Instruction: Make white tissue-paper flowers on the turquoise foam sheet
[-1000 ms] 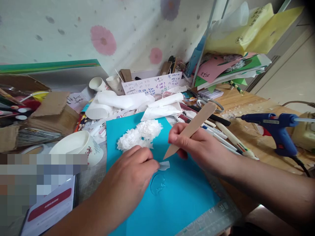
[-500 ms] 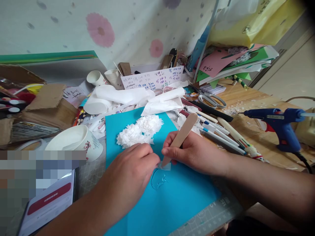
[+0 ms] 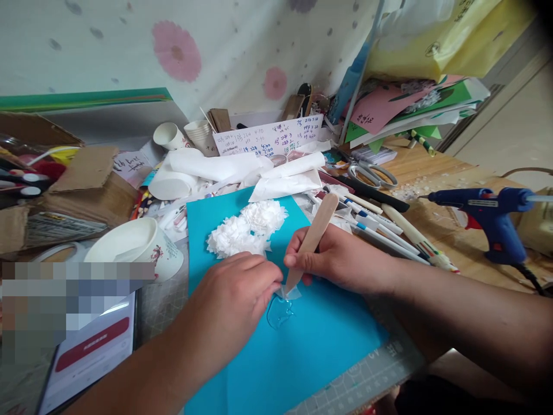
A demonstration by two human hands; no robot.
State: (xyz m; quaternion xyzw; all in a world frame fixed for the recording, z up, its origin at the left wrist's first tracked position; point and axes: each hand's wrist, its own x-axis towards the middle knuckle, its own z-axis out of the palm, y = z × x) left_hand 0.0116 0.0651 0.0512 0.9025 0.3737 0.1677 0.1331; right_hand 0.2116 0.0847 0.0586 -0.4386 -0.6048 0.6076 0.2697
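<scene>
My right hand point(image 3: 322, 256) is closed round a flat wooden craft stick point(image 3: 317, 227), held slanting with its lower end down at a small piece of thin white paper point(image 3: 292, 292). My left hand point(image 3: 242, 291) is closed, its fingertips pinching the edge of that paper. Just below lies a clear, shiny ring of glue point(image 3: 280, 314) on a blue sheet of paper point(image 3: 259, 374). Behind my hands, clusters of ruffled white paper point(image 3: 233, 236) sit on the blue sheet. My left fingertips are partly hidden.
A blue glue gun point(image 3: 484, 210) stands on the wooden table at right. Pens point(image 3: 389, 236) and scissors point(image 3: 371, 173) lie behind my right hand. To the left are a paper bowl point(image 3: 162, 256), a phone point(image 3: 95, 357) and a cardboard box point(image 3: 82, 196). Rolled white paper point(image 3: 216, 167) lies behind.
The craft stick's tip and the small paper have shifted slightly down toward the glue. Both hands keep their hold. The view has moved a little.
</scene>
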